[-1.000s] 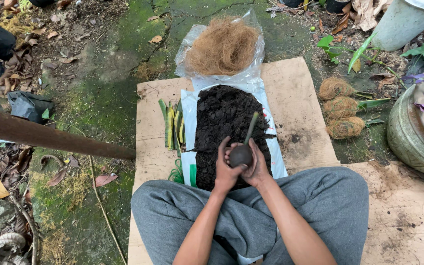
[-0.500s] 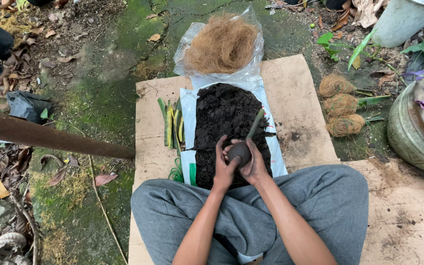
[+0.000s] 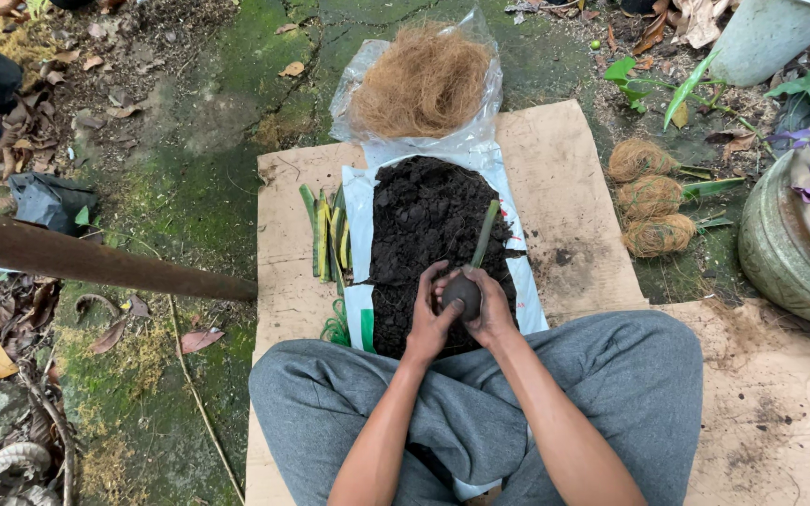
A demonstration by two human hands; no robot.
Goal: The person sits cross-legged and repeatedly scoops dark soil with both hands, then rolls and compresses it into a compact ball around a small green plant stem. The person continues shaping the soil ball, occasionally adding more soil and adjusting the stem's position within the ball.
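Both hands cup a dark ball of soil (image 3: pixel 462 293) with a long green leaf cutting (image 3: pixel 486 232) sticking up out of it. My left hand (image 3: pixel 428 319) wraps the ball's left side and my right hand (image 3: pixel 492 309) presses its right side. They hover over a heap of black soil (image 3: pixel 424 220) spread on a white plastic sheet (image 3: pixel 358 211). Several green and yellow leaf cuttings (image 3: pixel 327 236) lie to the left of the soil. A clear bag of brown coconut fibre (image 3: pixel 421 82) sits beyond it.
Everything rests on flat cardboard (image 3: pixel 569 178) over mossy ground. Three fibre-wrapped balls with leaves (image 3: pixel 649 199) lie to the right. A glazed pot (image 3: pixel 785 253) stands at far right, a rusty pipe (image 3: pixel 96 262) crosses the left. My grey-trousered legs (image 3: pixel 480 412) are crossed below.
My hands have turned the soil ball slightly in place, and the leaf cutting leans a little differently. Nothing else has moved.
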